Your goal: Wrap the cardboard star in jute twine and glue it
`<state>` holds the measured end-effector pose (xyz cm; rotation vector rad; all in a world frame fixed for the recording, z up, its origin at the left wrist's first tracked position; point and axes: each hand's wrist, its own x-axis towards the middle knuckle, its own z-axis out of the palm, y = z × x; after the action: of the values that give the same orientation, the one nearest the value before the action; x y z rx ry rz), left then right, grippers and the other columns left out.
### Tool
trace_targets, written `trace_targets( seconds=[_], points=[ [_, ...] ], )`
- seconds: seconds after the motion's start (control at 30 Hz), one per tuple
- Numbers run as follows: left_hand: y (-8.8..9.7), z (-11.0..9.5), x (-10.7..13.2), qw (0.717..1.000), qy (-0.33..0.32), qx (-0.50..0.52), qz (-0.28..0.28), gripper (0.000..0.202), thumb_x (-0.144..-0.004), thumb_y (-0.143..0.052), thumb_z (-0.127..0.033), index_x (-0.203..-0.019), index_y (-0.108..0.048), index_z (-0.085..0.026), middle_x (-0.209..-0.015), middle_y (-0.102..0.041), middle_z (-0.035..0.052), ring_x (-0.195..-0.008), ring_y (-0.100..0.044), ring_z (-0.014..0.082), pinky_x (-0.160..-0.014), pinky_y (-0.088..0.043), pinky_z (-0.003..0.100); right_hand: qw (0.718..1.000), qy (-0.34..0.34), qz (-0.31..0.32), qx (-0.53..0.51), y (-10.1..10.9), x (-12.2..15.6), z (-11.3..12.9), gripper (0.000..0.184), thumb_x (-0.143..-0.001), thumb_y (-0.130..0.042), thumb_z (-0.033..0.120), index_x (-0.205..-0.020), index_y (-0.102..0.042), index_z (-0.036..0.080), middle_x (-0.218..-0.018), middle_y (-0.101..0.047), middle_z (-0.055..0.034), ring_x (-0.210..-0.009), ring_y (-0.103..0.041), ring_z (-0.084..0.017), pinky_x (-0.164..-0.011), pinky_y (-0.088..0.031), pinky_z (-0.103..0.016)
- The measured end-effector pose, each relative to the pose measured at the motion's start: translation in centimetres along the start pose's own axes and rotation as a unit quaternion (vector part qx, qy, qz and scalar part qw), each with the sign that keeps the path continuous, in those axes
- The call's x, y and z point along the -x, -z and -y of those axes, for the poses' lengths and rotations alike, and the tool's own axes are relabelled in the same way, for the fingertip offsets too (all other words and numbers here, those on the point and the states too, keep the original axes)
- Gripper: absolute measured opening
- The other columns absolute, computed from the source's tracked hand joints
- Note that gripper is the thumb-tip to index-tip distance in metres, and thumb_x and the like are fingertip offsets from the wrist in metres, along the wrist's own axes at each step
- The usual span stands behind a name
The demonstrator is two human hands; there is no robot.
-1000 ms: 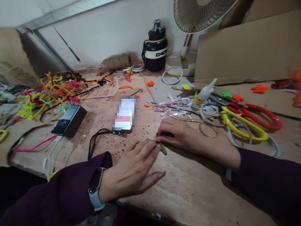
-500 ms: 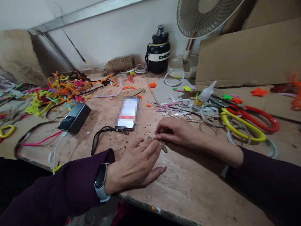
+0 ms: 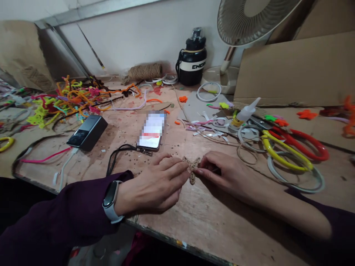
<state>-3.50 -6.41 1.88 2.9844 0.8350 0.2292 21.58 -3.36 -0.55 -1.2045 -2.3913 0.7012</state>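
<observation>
A small piece of braided jute twine [image 3: 192, 178], shaped like a star with several arms, is held between my two hands just over the wooden table. My left hand [image 3: 155, 184] has its fingers closed together at the left side of the piece; the thumb is hidden beneath. My right hand [image 3: 226, 173] pinches the right side between thumb and forefinger. A thin strand of twine [image 3: 266, 173] trails on the table beyond my right wrist. The phone [image 3: 151, 131] lies just past my left hand, its screen lit and blurred out.
Large scissor handles, red [image 3: 318, 144] and yellow [image 3: 288, 153], lie at right near a glue bottle [image 3: 245, 113]. A power bank [image 3: 88, 132] and a heap of pipe cleaners [image 3: 74, 98] are at left. Behind stand a twine roll [image 3: 146, 71], black bottle [image 3: 192, 66] and fan [image 3: 249, 18].
The braided piece has turned and shows more of its star shape between my fingers. My left thumb, stretched out before, is tucked out of sight. The view has shifted slightly.
</observation>
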Motion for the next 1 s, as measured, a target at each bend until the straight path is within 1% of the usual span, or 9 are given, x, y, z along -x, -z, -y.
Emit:
trace_targets(
  seconds=[0.07, 0.17, 0.33, 0.4, 0.47, 0.6, 0.77, 0.9, 1.0],
  points=[
    [-0.1, 0.0, 0.0, 1.0, 0.004, 0.01, 0.003, 0.039, -0.095, -0.048, -0.024, -0.132, -0.055, -0.015, -0.137, -0.059, 0.009, -0.125, -0.052, 0.0227, -0.114, -0.031, 0.041, 1.0, -0.005, 0.001, -0.022, -0.2, 0.3, -0.1, 0.028, -0.094, -0.058, 0.045, -0.082, -0.062, 0.019, -0.076, -0.064, -0.0029, -0.066, -0.058, -0.015, -0.061, -0.043, -0.027],
    [-0.2, 0.0, 0.0, 1.0, -0.002, 0.017, 0.0, 0.039, -0.094, -0.049, -0.023, -0.132, -0.055, -0.013, -0.133, -0.061, 0.0093, -0.124, -0.052, 0.0224, -0.113, -0.033, 0.04, 0.999, 0.008, -0.006, -0.037, -0.3, 0.2, -0.6, 0.026, -0.093, -0.061, 0.043, -0.082, -0.062, 0.02, -0.075, -0.064, -0.002, -0.065, -0.058, -0.014, -0.06, -0.044, -0.026],
    [-0.2, 0.1, -0.1, 1.0, -0.002, 0.02, -0.004, 0.039, -0.094, -0.049, -0.022, -0.131, -0.055, -0.012, -0.13, -0.062, 0.0102, -0.12, -0.055, 0.0225, -0.111, -0.036, 0.04, 0.995, 0.076, -0.063, -0.019, -0.4, -0.5, -0.8, 0.021, -0.094, -0.061, 0.038, -0.082, -0.062, 0.02, -0.074, -0.064, -0.0029, -0.066, -0.057, -0.015, -0.059, -0.044, -0.026],
    [-0.1, 0.0, -0.1, 1.0, -0.002, 0.023, 0.003, 0.039, -0.094, -0.049, -0.022, -0.131, -0.055, -0.012, -0.129, -0.062, 0.0105, -0.12, -0.055, 0.0228, -0.111, -0.036, 0.041, 0.993, 0.098, -0.068, -0.011, -0.3, -0.8, -0.8, 0.021, -0.095, -0.059, 0.035, -0.081, -0.062, 0.02, -0.074, -0.064, -0.0036, -0.066, -0.057, -0.016, -0.059, -0.043, -0.026],
    [-0.1, 0.0, -0.1, 1.0, -0.004, 0.027, 0.009, 0.039, -0.094, -0.048, -0.021, -0.131, -0.055, -0.012, -0.13, -0.062, 0.0107, -0.12, -0.055, 0.0234, -0.112, -0.035, 0.041, 0.993, 0.103, -0.063, -0.014, -0.1, -0.9, -0.7, 0.022, -0.095, -0.059, 0.035, -0.079, -0.061, 0.02, -0.074, -0.064, -0.0039, -0.065, -0.057, -0.016, -0.058, -0.043, -0.026],
    [-0.1, 0.1, -0.2, 0.999, 0.0, 0.035, 0.008, 0.039, -0.094, -0.046, -0.02, -0.131, -0.055, -0.012, -0.13, -0.061, 0.0106, -0.121, -0.055, 0.0245, -0.112, -0.034, 0.041, 0.996, 0.067, -0.038, -0.051, 0.3, -1.1, -0.6, 0.023, -0.092, -0.063, 0.038, -0.079, -0.064, 0.019, -0.073, -0.065, -0.0031, -0.065, -0.058, -0.015, -0.058, -0.045, -0.026],
    [-0.1, 0.1, -0.2, 0.999, -0.002, 0.042, 0.01, 0.039, -0.093, -0.046, -0.019, -0.131, -0.055, -0.012, -0.131, -0.061, 0.0105, -0.122, -0.054, 0.0239, -0.113, -0.033, 0.041, 0.996, 0.008, 0.009, -0.086, 0.7, -1.4, -0.1, 0.02, -0.09, -0.064, 0.036, -0.079, -0.065, 0.019, -0.076, -0.067, -0.0028, -0.066, -0.06, -0.015, -0.06, -0.046, -0.026],
    [-0.1, 0.0, -0.1, 0.999, 0.008, 0.043, 0.002, 0.04, -0.093, -0.047, -0.02, -0.132, -0.055, -0.013, -0.134, -0.06, 0.0098, -0.123, -0.052, 0.0244, -0.114, -0.032, 0.041, 0.996, -0.015, 0.013, -0.087, 0.7, -1.3, 0.2, 0.017, -0.089, -0.064, 0.034, -0.08, -0.066, 0.019, -0.077, -0.067, -0.003, -0.068, -0.06, -0.015, -0.062, -0.046, -0.027],
    [-0.2, -0.2, 0.0, 0.999, 0.014, 0.044, -0.004, 0.039, -0.093, -0.048, -0.02, -0.13, -0.056, -0.013, -0.132, -0.06, 0.0098, -0.122, -0.052, 0.0252, -0.112, -0.034, 0.042, 0.995, -0.027, 0.022, -0.097, 0.7, -1.2, 0.3, 0.016, -0.088, -0.064, 0.034, -0.08, -0.065, 0.02, -0.078, -0.068, -0.0031, -0.069, -0.06, -0.016, -0.063, -0.046, -0.027]
  ],
)
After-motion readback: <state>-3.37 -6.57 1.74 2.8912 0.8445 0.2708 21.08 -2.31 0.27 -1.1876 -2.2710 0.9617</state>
